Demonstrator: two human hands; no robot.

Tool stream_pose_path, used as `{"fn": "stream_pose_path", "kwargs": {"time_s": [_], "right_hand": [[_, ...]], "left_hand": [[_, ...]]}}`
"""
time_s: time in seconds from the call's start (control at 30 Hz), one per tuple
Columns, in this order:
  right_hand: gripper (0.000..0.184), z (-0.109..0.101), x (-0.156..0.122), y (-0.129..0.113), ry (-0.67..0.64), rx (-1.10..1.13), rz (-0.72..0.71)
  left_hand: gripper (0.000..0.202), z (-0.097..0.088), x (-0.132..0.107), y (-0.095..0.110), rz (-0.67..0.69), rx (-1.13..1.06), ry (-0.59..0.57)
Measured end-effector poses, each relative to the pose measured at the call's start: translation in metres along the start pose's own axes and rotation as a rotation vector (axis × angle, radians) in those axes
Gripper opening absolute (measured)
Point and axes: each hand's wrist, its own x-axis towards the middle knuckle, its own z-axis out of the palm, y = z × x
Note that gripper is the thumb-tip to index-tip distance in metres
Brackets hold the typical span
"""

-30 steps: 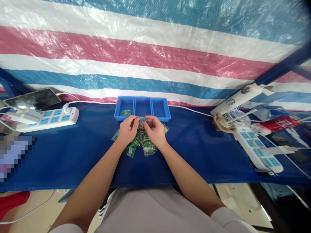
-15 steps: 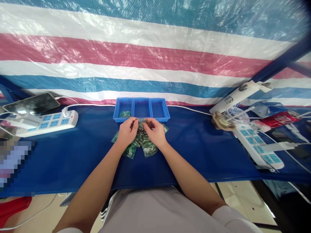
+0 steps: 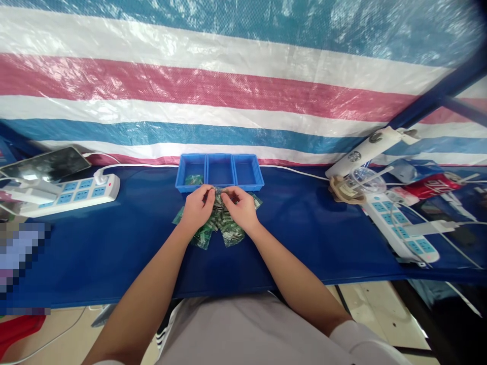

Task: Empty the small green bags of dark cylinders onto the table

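My left hand [image 3: 199,207] and my right hand [image 3: 241,205] are pinched close together over a pile of small clear-green plastic bags [image 3: 231,234] with metallic-looking pieces inside. Between my fingertips is a small plastic bag [image 3: 218,192], its far edge gripped from both sides; its contents are partly hidden by my fingers. Just beyond my hands stands a blue three-compartment tray [image 3: 221,188]. A green plastic bag [image 3: 194,179] lies in its left compartment, while the middle and right ones show bare bottoms.
White power strips lie at left [image 3: 81,195] and right [image 3: 399,228]. Behind the left one leans a dark-screened phone [image 3: 57,165]. On the right are a clear cup [image 3: 366,180], a white tube-shaped thing [image 3: 365,152] and a red can [image 3: 431,187]. A striped sheet [image 3: 228,86] hangs behind.
The whole view has shifted slightly. My hands stay over the pile, with their fingertips still pinched at the small bag; little else differs.
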Motion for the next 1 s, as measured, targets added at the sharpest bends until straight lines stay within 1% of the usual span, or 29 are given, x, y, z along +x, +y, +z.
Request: {"fn": "stream_pose_path", "kwargs": {"time_s": [0.2, 0.4, 0.73, 1.0], "right_hand": [[0.025, -0.0009, -0.001, -0.0034, -0.018, 0.023, 0.0], [0.032, -0.0024, -0.0019, -0.0032, -0.028, 0.002, -0.011], [0.033, -0.0029, 0.0002, -0.0067, 0.014, 0.012, -0.01], [0.033, -0.0044, 0.0009, -0.0056, 0.012, -0.004, -0.008]], "left_hand": [[0.026, 0.0, -0.001, 0.0002, 0.004, -0.019, -0.002], [0.026, 0.0014, -0.0017, -0.0009, -0.003, -0.021, -0.011], [0.025, -0.0001, 0.0013, 0.0013, -0.037, -0.092, 0.069], [0.024, -0.0005, 0.0013, 0.0032, 0.006, -0.055, 0.082]]}}
